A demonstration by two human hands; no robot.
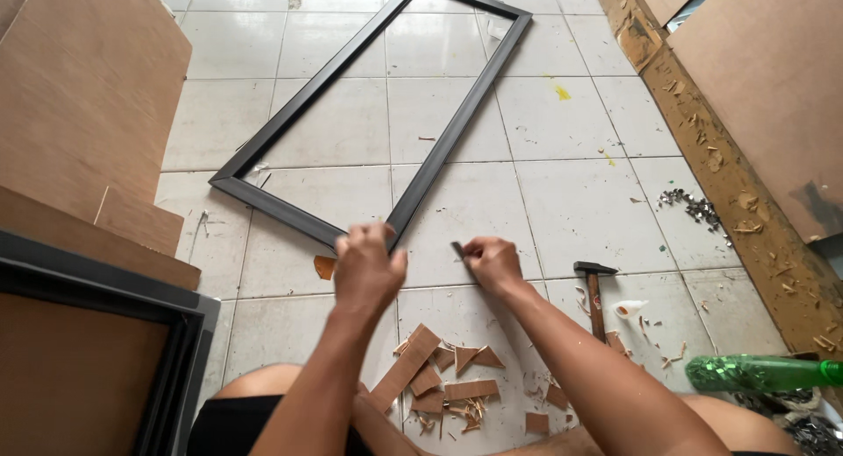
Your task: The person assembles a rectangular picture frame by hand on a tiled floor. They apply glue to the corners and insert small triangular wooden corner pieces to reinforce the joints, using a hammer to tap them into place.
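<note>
Sitting on the white tiled floor (571, 219), knees bare at the bottom edge. Lying nearest, between the legs: a scatter of thin brown wood offcuts and splinters (443, 377). Resting to the right of those: a green plastic bottle (760, 373) on its side, a small white glue tube (629, 308), and a wooden-handled hammer with a dark head (594, 294).

Reaching forward just beyond the offcuts: the left hand (367, 267), closed over the near corner of the long rectangular black frame (369, 131), pressing it to the tiles. Hovering just beside that corner: the right hand (492, 261), fingers pinched tight around a small dark piece (457, 249), too small to identify, possibly a staple or nail.

Judging the risks: losing the tiny piece from the pinch and having it skitter among the debris; shifting the mitred corner out of square, given the smooth tile and only one hand steadying; pricking a fingertip, with thumb and joint so close; kneeling onto splinters.

Lying farther right: a heap of small grey metal fasteners (694, 206). Stretching away: the frame's far end. Leaning left: flat brown plywood sheets (83, 96).
</note>
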